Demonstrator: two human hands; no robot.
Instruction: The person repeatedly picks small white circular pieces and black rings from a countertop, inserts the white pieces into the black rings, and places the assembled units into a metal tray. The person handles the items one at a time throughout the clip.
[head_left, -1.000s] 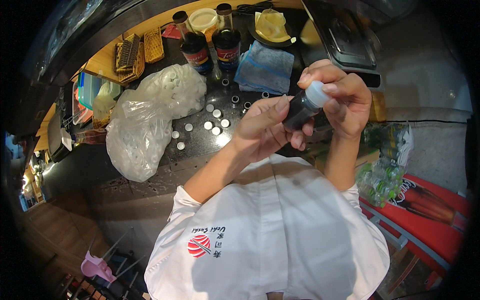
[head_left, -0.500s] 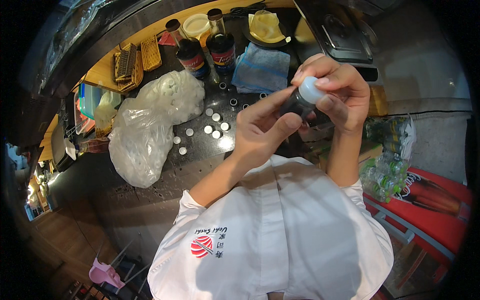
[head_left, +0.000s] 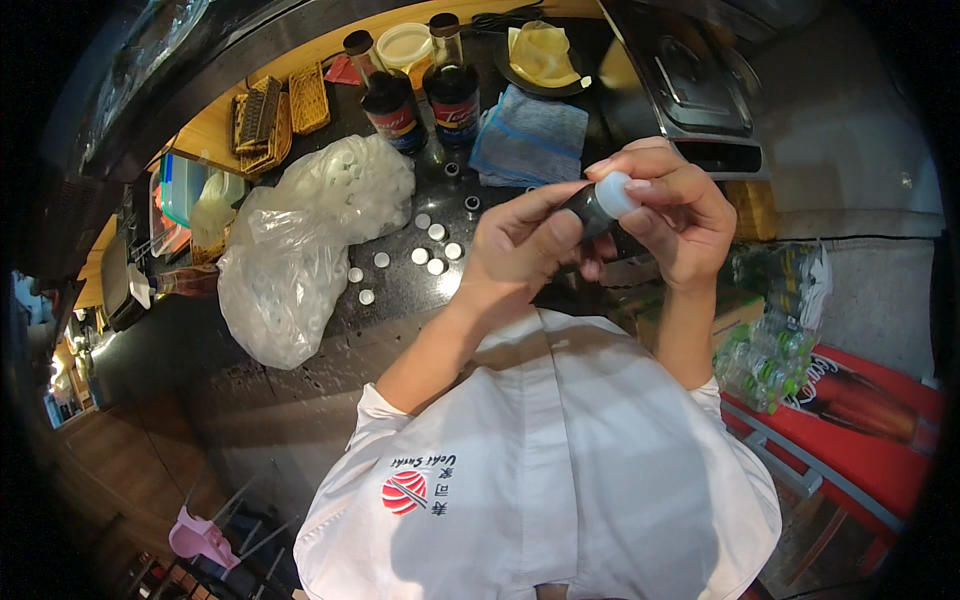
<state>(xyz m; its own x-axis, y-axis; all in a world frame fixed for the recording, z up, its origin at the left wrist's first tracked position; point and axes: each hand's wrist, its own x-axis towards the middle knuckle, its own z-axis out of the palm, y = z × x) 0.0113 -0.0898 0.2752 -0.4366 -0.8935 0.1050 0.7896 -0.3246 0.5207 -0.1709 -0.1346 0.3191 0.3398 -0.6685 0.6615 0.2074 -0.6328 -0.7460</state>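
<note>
My left hand (head_left: 525, 255) grips the body of a small dark bottle (head_left: 588, 213), held tilted above the black counter (head_left: 400, 290). My right hand (head_left: 672, 210) pinches the white cap (head_left: 615, 193) on that bottle's top, fingers wrapped round it. Several loose white caps (head_left: 432, 248) lie on the counter just left of my hands, and a clear plastic bag (head_left: 300, 240) full of more white caps sits further left. Two tall dark sauce bottles (head_left: 420, 95) stand at the back.
A blue cloth (head_left: 530, 140) lies behind my hands, with a dark plate holding a yellow cloth (head_left: 545, 55) beyond it. Woven baskets (head_left: 280, 110) sit at the back left. A metal appliance (head_left: 690, 80) is at the back right; packed bottles (head_left: 780, 320) stand on the floor right.
Both hands have shifted slightly while holding the bottle. My left fingers moved from stretched across the bottle to curled round its body. The cap stays under my right fingers.
</note>
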